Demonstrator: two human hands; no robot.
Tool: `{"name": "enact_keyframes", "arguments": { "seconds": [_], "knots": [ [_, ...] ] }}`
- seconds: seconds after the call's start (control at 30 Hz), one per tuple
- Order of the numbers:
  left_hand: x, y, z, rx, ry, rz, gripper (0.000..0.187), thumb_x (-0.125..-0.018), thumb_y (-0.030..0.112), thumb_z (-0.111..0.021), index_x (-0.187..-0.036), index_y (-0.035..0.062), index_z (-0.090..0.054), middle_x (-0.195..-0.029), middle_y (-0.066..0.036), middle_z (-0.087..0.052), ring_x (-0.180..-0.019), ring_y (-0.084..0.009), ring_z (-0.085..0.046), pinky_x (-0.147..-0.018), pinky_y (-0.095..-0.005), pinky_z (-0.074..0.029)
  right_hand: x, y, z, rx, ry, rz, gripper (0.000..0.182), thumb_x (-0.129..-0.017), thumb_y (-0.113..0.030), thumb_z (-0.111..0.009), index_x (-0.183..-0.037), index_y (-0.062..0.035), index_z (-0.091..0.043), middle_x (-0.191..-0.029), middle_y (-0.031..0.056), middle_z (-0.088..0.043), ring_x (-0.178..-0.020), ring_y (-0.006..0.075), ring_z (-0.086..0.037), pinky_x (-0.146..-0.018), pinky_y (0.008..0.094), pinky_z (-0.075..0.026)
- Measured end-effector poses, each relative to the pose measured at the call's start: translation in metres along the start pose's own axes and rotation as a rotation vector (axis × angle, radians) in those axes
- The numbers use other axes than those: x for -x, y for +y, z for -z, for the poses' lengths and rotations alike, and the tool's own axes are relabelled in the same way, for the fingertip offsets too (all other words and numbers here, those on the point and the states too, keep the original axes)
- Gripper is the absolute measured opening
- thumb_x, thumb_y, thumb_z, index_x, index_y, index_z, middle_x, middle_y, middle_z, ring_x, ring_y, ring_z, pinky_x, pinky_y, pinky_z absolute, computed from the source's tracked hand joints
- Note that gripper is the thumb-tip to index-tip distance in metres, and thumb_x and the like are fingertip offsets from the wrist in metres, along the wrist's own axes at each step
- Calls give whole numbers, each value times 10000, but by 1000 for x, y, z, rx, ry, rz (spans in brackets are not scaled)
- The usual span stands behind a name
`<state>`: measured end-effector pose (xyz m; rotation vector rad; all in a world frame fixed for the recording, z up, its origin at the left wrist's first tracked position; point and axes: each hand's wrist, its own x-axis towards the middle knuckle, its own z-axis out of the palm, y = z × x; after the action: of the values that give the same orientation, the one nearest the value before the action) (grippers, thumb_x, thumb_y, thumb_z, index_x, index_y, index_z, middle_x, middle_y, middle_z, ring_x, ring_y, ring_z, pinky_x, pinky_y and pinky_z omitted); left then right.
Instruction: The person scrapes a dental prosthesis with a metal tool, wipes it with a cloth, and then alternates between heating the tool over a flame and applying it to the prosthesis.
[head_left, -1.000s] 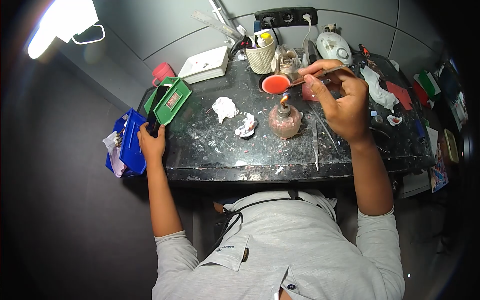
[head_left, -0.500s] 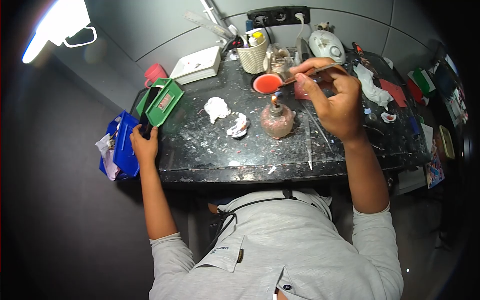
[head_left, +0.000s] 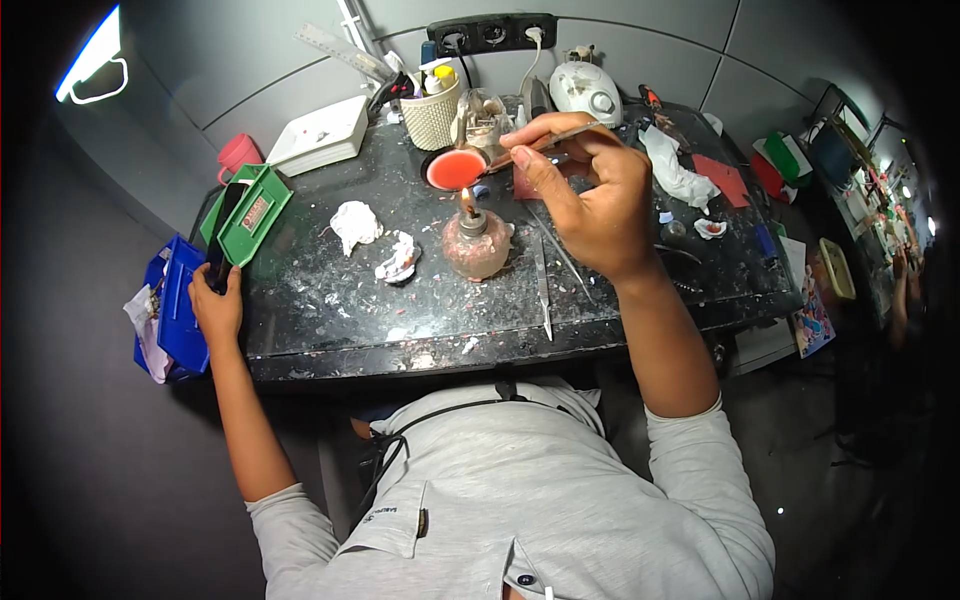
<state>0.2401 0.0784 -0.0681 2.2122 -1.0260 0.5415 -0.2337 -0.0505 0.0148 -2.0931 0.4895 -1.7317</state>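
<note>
My right hand pinches a thin wax-working tool between thumb and fingers, raised over the table. Its tip is close to the edge of a round dish of red wax, just above and right of a small flame. The flame burns on the wick of a glass spirit lamp below. At the table's left edge, my left hand is closed around the lower end of a flat black phone-like object. That object leans along a green bin, beside a blue bin.
Crumpled white tissues lie left of the lamp; a metal carving tool lies to its right. Behind stand a white tray, a woven cup of tools and a white rounded device. Red sheets lie at right.
The whole view has swung right, so everything appears further left. Both hands keep their grips, and the tool tip stays near the flame and the red dish.
</note>
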Motion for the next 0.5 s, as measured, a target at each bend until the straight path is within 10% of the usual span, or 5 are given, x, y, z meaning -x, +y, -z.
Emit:
{"name": "enact_keyframes", "arguments": {
  "seconds": [0.5],
  "knots": [
    [1, 3, 3, 10, 8, -10, 591, -825, 412, -766, -1242, 40, -575, -1182, -223, -596, -1108, -406, -589, -960, -457, -464, 0, 1, -3, -50, 9, -25, 66, -889, 11, -686, -954, 18, -698, -915, 79, -735, -820, 133, -720, -716, 242, -565]
  ]
}}
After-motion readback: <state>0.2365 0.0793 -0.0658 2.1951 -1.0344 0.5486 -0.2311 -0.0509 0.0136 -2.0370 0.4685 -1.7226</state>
